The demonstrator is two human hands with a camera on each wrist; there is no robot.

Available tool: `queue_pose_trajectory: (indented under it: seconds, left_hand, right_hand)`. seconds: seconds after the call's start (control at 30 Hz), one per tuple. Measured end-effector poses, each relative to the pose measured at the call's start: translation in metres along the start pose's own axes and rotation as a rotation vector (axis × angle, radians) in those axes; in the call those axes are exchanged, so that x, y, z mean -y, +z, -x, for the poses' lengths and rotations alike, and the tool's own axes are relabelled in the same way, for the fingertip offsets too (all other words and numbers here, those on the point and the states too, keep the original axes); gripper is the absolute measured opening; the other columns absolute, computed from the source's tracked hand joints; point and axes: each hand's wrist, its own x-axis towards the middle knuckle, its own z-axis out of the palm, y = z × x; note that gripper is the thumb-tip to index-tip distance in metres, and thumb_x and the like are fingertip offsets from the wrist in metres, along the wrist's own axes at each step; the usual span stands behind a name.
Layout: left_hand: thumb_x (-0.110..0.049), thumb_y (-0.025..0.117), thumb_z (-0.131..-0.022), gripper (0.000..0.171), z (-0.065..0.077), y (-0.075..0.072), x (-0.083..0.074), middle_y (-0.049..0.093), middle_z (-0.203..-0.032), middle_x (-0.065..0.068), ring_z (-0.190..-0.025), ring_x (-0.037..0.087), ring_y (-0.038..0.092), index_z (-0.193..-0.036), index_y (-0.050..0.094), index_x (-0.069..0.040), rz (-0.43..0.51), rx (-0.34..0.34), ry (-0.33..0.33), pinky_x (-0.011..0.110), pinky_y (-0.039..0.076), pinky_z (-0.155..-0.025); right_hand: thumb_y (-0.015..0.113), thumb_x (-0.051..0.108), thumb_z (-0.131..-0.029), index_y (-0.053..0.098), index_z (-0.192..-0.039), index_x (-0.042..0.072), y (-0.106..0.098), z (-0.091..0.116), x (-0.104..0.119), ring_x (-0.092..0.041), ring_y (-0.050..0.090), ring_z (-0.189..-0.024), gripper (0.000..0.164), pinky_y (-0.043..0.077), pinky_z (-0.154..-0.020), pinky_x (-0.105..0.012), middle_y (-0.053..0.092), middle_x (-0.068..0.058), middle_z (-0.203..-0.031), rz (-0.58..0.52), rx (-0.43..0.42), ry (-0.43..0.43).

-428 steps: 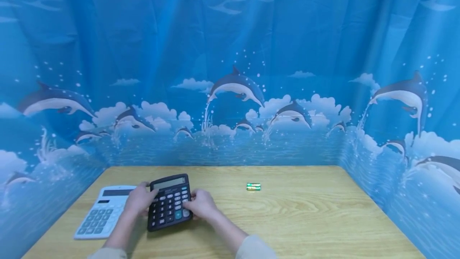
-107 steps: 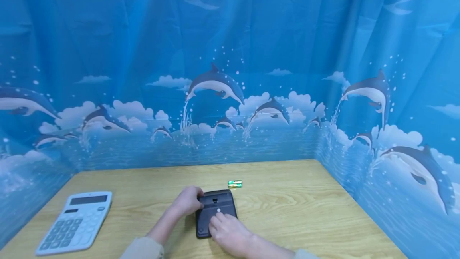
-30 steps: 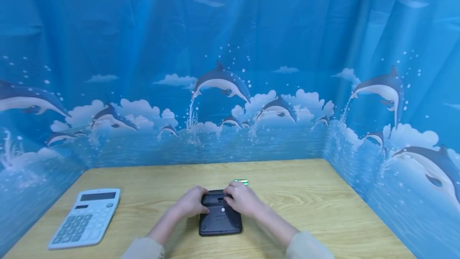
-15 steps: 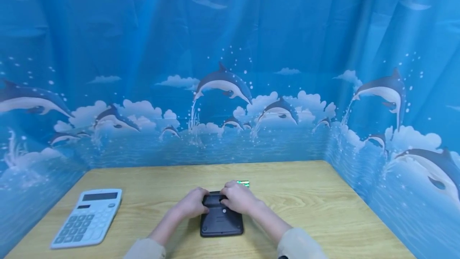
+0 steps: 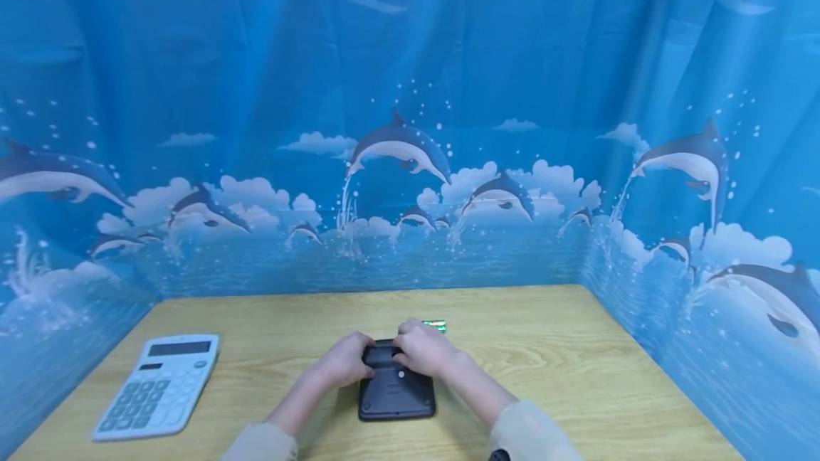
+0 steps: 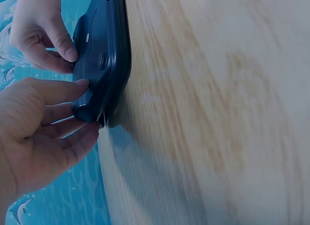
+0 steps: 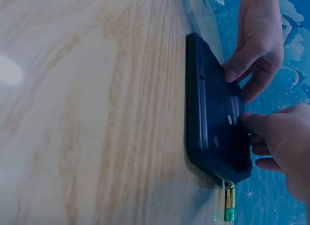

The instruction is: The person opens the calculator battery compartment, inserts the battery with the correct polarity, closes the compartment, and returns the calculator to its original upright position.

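Note:
A black calculator [image 5: 396,400] lies face down on the table, its back with a small white dot facing up. My left hand [image 5: 346,361] grips its upper left side, thumb on the back and fingers round the edge, as the left wrist view shows too. My right hand [image 5: 426,349] holds its upper right part. In the right wrist view that thumb presses on the back near the white dot, while the other fingers curl past the far edge. The calculator's upper right corner is covered by the right hand.
Green and gold batteries [image 5: 438,325] lie just behind the right hand, partly hidden by it. A light blue calculator [image 5: 156,388] rests face up at the table's left. A blue curtain [image 5: 410,55] with dolphins surrounds the wooden table [image 5: 576,375].
The black calculator, earlier held face up by both hands at the left, has been turned face down and moved right. My right hand has shifted from the back's lower part to its upper end.

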Motion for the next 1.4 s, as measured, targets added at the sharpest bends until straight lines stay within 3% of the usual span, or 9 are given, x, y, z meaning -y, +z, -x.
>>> queue_pose_trajectory:
  seconds: [0.33,0.73,1.1,1.4]
  left_hand:
    - [-0.005,0.076,-0.071,0.037,-0.0028,0.0016,-0.0027,0.062,-0.096,0.013,-0.090,0.024,0.058,-0.103,0.062,0.006,-0.018,-0.008,-0.025,0.040,0.050,-0.081]
    - [-0.006,0.076,-0.073,0.036,-0.0029,0.0024,-0.0045,0.063,-0.097,0.015,-0.091,0.025,0.059,-0.103,0.062,0.007,-0.037,-0.026,-0.015,0.040,0.050,-0.081]
    - [-0.006,0.076,-0.073,0.038,-0.0022,0.0041,-0.0055,0.063,-0.101,0.015,-0.095,0.026,0.059,-0.107,0.062,0.005,-0.027,-0.014,-0.070,0.042,0.049,-0.084]
    - [-0.005,0.076,-0.073,0.039,-0.0032,0.0034,-0.0043,0.063,-0.102,0.016,-0.096,0.027,0.059,-0.107,0.062,0.006,-0.026,-0.013,-0.070,0.042,0.049,-0.084]
  right_hand:
    - [0.064,0.030,-0.086,0.069,-0.081,0.014,0.0001,-0.0044,-0.0011,-0.010,0.051,-0.073,0.017,0.045,-0.063,-0.020,0.055,0.004,-0.076,0.139,0.052,-0.070]
    - [0.063,0.031,-0.086,0.068,-0.079,0.014,0.0023,-0.0017,-0.0014,-0.011,0.048,-0.069,0.019,0.042,-0.060,-0.021,0.055,0.004,-0.074,0.248,-0.007,-0.135]
    - [0.061,0.030,-0.086,0.068,-0.080,0.014,0.0046,-0.0024,-0.0007,-0.010,0.046,-0.068,0.018,0.040,-0.059,-0.020,0.053,0.004,-0.074,0.223,0.008,-0.114]
    - [0.058,0.028,-0.088,0.067,-0.084,0.014,0.0067,-0.0027,-0.0011,-0.010,0.048,-0.072,0.018,0.043,-0.062,-0.020,0.052,0.005,-0.076,0.189,-0.004,-0.076]
